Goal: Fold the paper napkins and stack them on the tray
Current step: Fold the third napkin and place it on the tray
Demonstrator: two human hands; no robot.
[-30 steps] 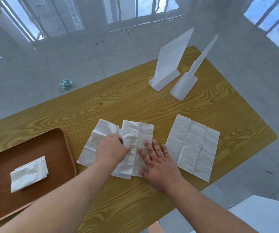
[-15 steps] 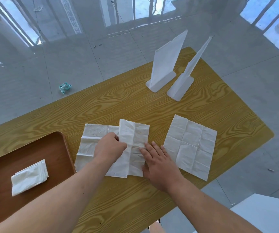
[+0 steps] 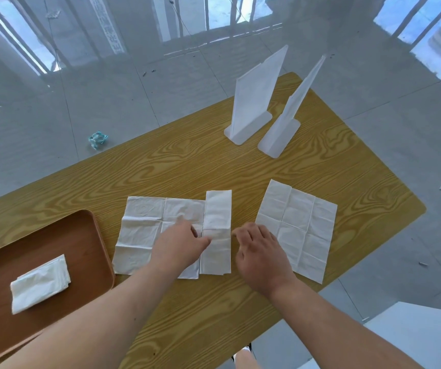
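we find the half-folded napkin (image 3: 145, 230) flat on the counter (image 3: 187, 161), its right edge turned over. the left hand (image 3: 179, 246) presses it, fingers unclenched; the right hand (image 3: 262, 257) sits beside the fold, fingers loosely curled, gripping nothing. one folded napkin (image 3: 41, 283) lies in the tray (image 3: 54, 241).

- Table (image 3: 187, 161): bears every item below.
- Tray (image 3: 99, 235): near left end; a folded napkin (image 3: 41, 283) lies in it.
- Part-folded napkin (image 3: 145, 225): centre, just right of the tray; the left hand (image 3: 179, 246) rests on it.
- Right hand (image 3: 262, 257): between that napkin and the flat napkin (image 3: 298, 225) to its right.
- Two stands (image 3: 256, 102): side by side, far right end.
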